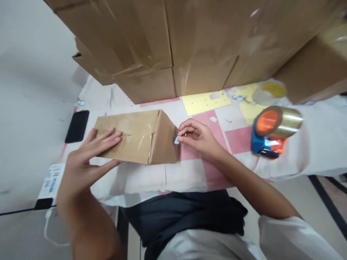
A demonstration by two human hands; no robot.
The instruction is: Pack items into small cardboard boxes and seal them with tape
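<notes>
A small brown cardboard box [135, 133] lies on the cloth-covered table in front of me. My left hand [94, 155] rests on the box's left end, its fingers spread over the top and the thumb along the near edge. Beside the right end of the box, my right hand [196, 137] pinches a small white sticker with a blue border [177, 140] between thumb and fingers. The sticker is close to the box's right end face; whether it touches the cardboard I cannot tell.
Large cardboard boxes [151, 83] are stacked along the back. A blue and orange tape dispenser [264, 141] with a tape roll [290, 122] stands at right. Yellow sheets [204, 103] lie behind. At left are a black phone [77, 126] and a white power strip [52, 180].
</notes>
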